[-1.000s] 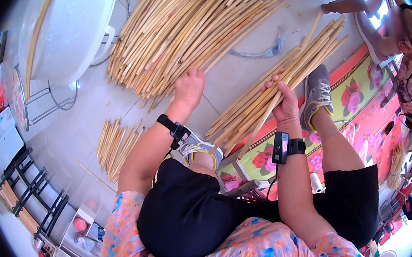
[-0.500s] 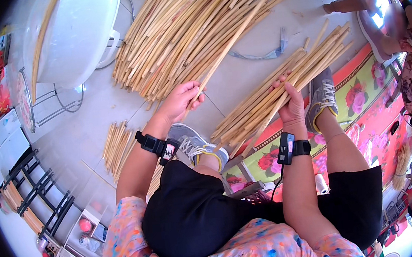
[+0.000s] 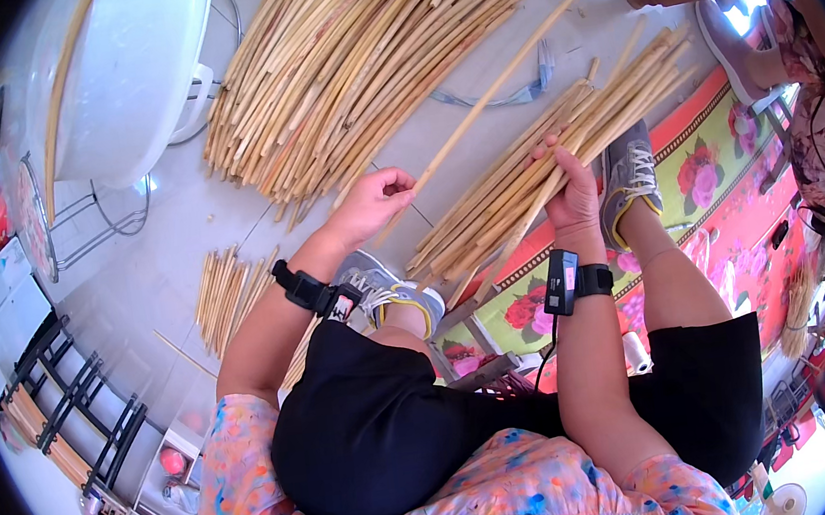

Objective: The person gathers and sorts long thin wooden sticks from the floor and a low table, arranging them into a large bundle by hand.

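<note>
My left hand (image 3: pixel 373 207) pinches a single long, pale wooden stick (image 3: pixel 478 116) between thumb and fingertips. That stick slants up to the right, above the floor and between the two groups of sticks. My right hand (image 3: pixel 573 202) is wrapped around a bundle of similar sticks (image 3: pixel 475 231), its thumb lying across the top. The bundle tilts up to the right, its lower ends close to my shoe (image 3: pixel 391 295). Beyond my left hand, a large pile of long sticks (image 3: pixel 334 85) lies on the tiled floor. Shorter sticks (image 3: pixel 223 295) lie left of my left forearm.
A large white tub (image 3: pixel 127 76) stands at the upper left beside a wire-legged stool (image 3: pixel 102 225). Floral cloth (image 3: pixel 701 177) covers a low surface on the right. A grey strap (image 3: pixel 516 96) lies on the floor. Another person's leg (image 3: pixel 759 65) shows at the upper right.
The single stick's far end has swung right, away from the large pile. My left fingers have gone from wrapping it to a fingertip pinch. My right hand keeps the bundle. The view has shifted slightly.
</note>
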The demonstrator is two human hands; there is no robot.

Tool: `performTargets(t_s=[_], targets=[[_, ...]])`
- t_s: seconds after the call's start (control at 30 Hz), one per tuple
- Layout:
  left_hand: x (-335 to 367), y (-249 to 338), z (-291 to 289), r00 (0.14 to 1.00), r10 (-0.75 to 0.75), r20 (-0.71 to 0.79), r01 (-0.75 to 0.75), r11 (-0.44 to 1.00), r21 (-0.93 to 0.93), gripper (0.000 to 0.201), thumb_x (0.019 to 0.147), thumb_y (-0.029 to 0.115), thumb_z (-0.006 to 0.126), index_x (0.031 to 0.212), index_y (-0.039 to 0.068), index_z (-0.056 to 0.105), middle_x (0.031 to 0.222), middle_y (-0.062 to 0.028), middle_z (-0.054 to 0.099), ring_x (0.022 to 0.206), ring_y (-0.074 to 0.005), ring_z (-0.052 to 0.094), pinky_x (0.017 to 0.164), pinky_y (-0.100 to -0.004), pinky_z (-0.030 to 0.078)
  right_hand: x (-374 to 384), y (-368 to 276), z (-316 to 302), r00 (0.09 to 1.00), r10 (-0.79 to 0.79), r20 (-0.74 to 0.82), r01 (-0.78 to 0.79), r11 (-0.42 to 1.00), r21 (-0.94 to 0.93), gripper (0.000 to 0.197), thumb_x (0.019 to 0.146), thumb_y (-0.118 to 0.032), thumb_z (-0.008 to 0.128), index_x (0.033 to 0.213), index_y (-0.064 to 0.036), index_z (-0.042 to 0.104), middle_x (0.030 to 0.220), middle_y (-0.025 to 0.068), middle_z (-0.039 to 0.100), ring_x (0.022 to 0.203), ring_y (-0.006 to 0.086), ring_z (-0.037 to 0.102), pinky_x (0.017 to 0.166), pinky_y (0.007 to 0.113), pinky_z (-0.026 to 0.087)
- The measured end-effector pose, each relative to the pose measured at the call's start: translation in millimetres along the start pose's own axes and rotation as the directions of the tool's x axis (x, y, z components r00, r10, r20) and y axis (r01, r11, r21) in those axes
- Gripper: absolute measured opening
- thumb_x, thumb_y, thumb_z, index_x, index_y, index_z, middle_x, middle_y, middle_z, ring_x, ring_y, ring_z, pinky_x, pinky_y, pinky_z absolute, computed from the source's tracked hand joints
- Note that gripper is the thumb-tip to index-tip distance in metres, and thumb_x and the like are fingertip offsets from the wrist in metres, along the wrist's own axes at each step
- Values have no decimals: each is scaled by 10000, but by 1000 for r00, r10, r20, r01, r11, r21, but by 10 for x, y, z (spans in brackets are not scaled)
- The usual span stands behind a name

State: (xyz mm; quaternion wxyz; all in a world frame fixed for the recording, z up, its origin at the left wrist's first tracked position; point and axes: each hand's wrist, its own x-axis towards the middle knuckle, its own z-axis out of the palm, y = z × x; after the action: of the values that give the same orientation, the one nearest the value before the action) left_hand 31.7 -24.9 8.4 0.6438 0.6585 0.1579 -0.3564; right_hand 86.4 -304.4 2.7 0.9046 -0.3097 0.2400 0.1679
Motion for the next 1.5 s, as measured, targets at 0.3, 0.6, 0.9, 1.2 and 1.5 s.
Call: performTargets(t_s=[0.3,0.6,0.9,1.2,1.5], targets=[[172,-516,122,995,101,7,-91,864,495,140,812,121,634,910,26,604,750,-86,608,671,-165,568,634,-301,467,-14,-250,-172,999,-37,-8,37,999,38,349,794,-32,602,1102,-109,459,947,34,533,857,197,530,799,386,478],[262,-580,200,992,122,-9,-77,675,734,114,783,144,592,868,67,590,847,-150,620,806,-358,589,680,-444,465,-9,-414,-318,997,-79,-11,79,997,4,359,790,-43,602,1106,-137,462,940,33,504,849,185,516,817,382,472],[242,-492,234,986,165,-1,-109,652,750,143,774,116,608,891,44,569,842,-158,615,791,-363,587,687,-422,472,-16,-415,-280,998,-53,-33,53,999,-12,377,789,-35,597,1116,-141,442,935,31,506,851,180,519,832,370,469],[125,-180,61,966,14,258,8,997,-82,155,830,35,575,979,-1,553,870,-40,586,789,-101,545,715,-258,473,71,-84,-242,976,92,-196,-127,977,-174,196,789,-22,598,974,6,539,835,79,571,764,208,604,714,351,526],[37,318,402,871,22,491,-12,1000,-24,225,844,137,577,1021,0,563,876,-60,599,760,-107,547,691,-262,474,-124,198,105,981,196,4,-196,976,95,396,826,-124,597,1184,-58,440,992,84,578,860,242,602,787,391,524]])
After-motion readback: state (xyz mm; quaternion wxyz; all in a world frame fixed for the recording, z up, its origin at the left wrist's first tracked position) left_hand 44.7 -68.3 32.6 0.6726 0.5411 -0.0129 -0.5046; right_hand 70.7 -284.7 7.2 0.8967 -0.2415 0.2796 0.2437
